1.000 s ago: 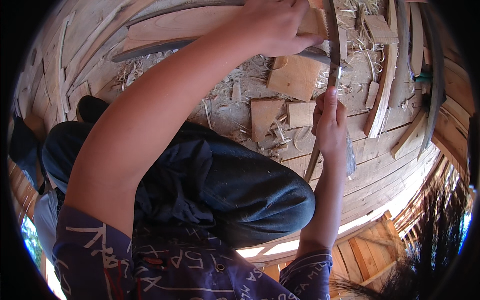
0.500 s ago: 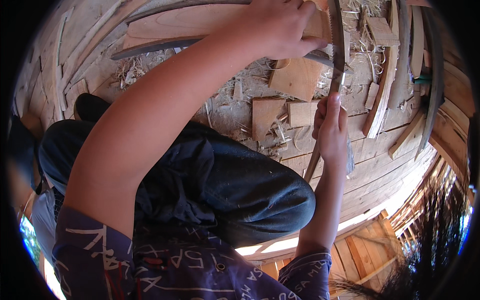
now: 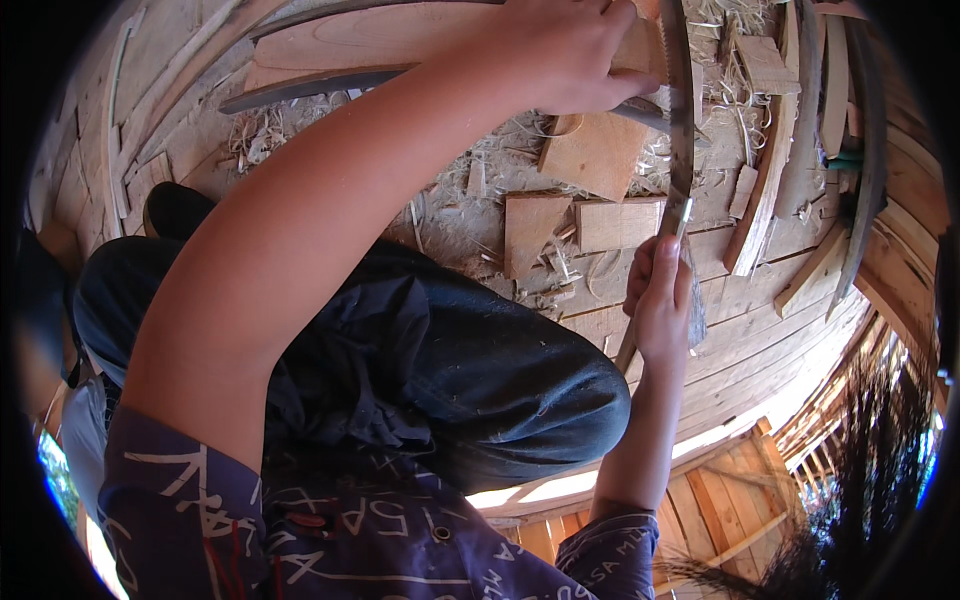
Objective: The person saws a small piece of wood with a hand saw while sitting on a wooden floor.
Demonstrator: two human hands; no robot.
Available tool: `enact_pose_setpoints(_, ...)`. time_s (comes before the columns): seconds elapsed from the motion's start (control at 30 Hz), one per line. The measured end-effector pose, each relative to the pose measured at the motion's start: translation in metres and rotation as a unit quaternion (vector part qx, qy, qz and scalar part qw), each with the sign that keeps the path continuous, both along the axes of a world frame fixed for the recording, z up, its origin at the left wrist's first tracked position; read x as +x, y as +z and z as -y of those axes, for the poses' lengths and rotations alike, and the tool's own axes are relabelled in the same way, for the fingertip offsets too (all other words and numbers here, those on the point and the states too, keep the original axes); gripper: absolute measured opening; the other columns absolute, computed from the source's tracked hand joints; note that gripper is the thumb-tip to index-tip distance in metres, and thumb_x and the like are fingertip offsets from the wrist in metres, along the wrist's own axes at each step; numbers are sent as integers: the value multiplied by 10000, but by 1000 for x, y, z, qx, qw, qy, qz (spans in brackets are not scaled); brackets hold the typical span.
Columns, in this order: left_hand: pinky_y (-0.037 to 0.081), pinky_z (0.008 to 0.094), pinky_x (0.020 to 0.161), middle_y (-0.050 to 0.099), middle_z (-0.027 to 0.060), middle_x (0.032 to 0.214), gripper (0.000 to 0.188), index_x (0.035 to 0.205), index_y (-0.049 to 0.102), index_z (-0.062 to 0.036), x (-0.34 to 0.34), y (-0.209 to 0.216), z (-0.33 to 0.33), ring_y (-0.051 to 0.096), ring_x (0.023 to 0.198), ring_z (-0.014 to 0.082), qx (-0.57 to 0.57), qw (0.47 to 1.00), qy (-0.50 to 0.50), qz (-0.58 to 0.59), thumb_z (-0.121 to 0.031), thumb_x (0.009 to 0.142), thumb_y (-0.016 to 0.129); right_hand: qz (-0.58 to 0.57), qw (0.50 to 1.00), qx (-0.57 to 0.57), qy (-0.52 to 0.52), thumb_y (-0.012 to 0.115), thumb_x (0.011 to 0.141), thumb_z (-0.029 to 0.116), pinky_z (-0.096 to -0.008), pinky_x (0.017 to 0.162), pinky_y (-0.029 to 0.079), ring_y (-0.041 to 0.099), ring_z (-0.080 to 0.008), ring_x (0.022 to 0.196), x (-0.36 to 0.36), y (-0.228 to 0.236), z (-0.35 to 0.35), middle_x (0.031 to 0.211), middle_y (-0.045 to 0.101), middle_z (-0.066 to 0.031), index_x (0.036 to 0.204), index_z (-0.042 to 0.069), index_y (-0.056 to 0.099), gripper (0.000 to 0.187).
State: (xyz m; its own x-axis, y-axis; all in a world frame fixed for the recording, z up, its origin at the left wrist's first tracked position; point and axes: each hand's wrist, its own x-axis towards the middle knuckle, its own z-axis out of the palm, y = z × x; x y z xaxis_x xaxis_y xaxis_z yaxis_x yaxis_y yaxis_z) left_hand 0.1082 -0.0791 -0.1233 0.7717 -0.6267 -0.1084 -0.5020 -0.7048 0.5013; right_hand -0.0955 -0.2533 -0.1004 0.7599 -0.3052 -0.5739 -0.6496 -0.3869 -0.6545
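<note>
My right hand [image 3: 660,290] is closed around the handle of a handsaw. The long, narrow toothed blade [image 3: 681,130] of the saw runs away from me to the top edge of the view. Its teeth face left, against the right end of a pale wooden board [image 3: 340,45]. My left hand [image 3: 575,60] grips this board close to the blade, thumb toward the near edge and fingers curled on the far side. My left forearm crosses over part of the board. A dark strip of wood [image 3: 310,90] lies along the board's near edge.
Several offcuts, among them a squarish wooden block [image 3: 595,155] and a small block [image 3: 615,225], lie on the plank floor with curly shavings [image 3: 265,140]. Long wood strips [image 3: 765,190] lie to the right. My bent knee [image 3: 560,400] is close to my right forearm.
My right hand has pulled the saw back toward me, and the blade has slid along the board's end. My left hand and the board have barely moved.
</note>
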Motion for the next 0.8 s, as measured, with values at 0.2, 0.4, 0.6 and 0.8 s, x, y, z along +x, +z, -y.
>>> enact_pose_setpoints(0.2, 457, 501, 969, 579, 307, 1240, 702, 1277, 463, 91, 2, 4, 1, 595, 1133, 398, 6, 999, 18, -34, -525, 942, 501, -10, 1000, -18, -18, 360, 1048, 460, -304, 485, 261, 343, -90, 530, 53, -7, -4, 570, 370, 17, 664, 49, 429, 566)
enact_pose_setpoints(0.4, 432, 522, 998, 568, 300, 1263, 723, 1302, 447, 85, 3, -2, 7, 570, 1179, 392, 52, 997, 26, -44, -544, 948, 487, -20, 999, -1, -38, 356, 1047, 455, -291, 482, 258, 347, -86, 535, -29, 16, -1, 579, 377, 19, 710, 45, 468, 542)
enact_pose_setpoints(0.6, 418, 534, 1011, 568, 298, 1265, 701, 1262, 465, 82, -5, 7, 4, 558, 1198, 390, 9, 1000, 4, -7, -544, 946, 488, -16, 999, -12, -32, 346, 1049, 467, -311, 499, 269, 333, -106, 545, 22, 2, -5, 581, 382, 5, 711, 41, 458, 555)
enact_pose_setpoints(0.8, 424, 537, 1000, 568, 315, 1252, 711, 1265, 461, 86, -1, 2, 0, 569, 1182, 396, 16, 1000, 17, -5, -550, 949, 481, -12, 1000, -17, 19, 290, 1030, 566, -230, 400, 225, 277, -39, 450, 28, -5, 1, 574, 331, 53, 754, 104, 436, 558)
